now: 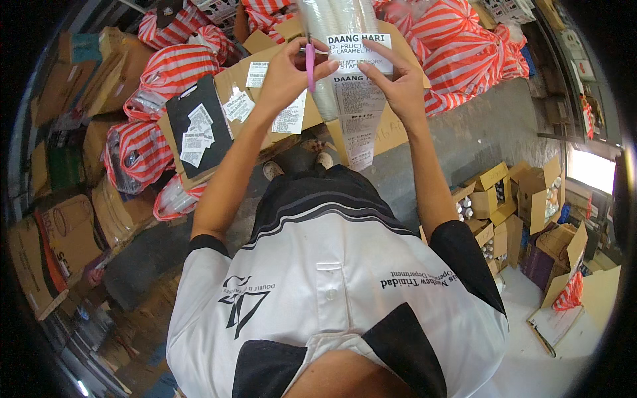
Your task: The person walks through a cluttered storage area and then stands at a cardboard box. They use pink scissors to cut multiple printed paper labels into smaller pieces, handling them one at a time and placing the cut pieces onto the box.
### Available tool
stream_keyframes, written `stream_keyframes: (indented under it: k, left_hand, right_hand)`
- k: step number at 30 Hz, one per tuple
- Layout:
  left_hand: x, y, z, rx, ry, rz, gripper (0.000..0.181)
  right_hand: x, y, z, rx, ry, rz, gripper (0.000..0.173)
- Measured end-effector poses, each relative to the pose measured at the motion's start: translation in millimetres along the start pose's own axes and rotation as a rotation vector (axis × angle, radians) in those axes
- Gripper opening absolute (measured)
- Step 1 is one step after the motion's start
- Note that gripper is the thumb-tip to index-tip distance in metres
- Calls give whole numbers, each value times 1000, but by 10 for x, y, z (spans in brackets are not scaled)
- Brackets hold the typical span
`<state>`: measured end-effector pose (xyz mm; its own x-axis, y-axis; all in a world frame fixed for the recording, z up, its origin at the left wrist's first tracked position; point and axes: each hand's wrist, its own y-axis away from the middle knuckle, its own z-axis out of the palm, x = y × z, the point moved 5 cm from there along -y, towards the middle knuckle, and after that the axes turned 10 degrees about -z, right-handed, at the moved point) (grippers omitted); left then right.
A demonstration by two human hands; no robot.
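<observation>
My left hand (293,67) is raised with a purple loop (310,68) at its fingers, which looks like a scissors handle; blades cannot be made out. In my right hand (398,74), thumb and fingers pinch a white printed paper slip (375,58). That slip lies over a long stack of clear plastic cups or lids (326,17) in a sleeve. Below it hangs a long printed paper strip (361,104). Left of my hands, a cardboard box (234,74) bears several printed slips (288,119). A black clipboard (191,94) with more slips (197,142) lies there too.
Red-and-white striped plastic bags (179,67) are piled at the left, with more bags (458,54) at the right. Cardboard boxes (59,248) line the left side. Open cartons (490,194) with bottles stand on the right, near a white surface (522,318) bearing a clipboard (555,323).
</observation>
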<state>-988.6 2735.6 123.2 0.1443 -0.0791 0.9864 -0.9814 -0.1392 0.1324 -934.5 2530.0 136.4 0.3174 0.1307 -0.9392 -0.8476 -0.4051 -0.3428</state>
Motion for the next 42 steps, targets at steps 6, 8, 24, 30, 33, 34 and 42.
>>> stream_keyframes:
  k: [6, 8, 24, 30, 33, 34, 42]
  left_hand:
    - [195, 293, -542, -368, -485, 2, 61]
    - [213, 387, -606, -492, -530, -46, 58]
    - [385, 571, -616, -701, -475, 17, 60]
    - [373, 677, -790, -716, -467, 25, 62]
    - [378, 736, -871, -708, -483, 61, 63]
    - [385, 750, -893, -708, -466, 61, 63]
    - [422, 821, -1062, -706, -611, 69, 60]
  right_hand:
    - [-517, 80, -170, 11, 106, -111, 45]
    - [-651, 143, -175, -28, 188, -74, 47]
    - [-1079, 430, 400, -51, 155, -32, 50]
    - [-1123, 476, 590, -50, 162, -53, 51]
    - [-1130, 498, 692, -55, 174, -61, 51]
    - [-1133, 504, 718, -53, 184, -62, 51]
    - [-1180, 529, 901, -54, 199, -86, 52]
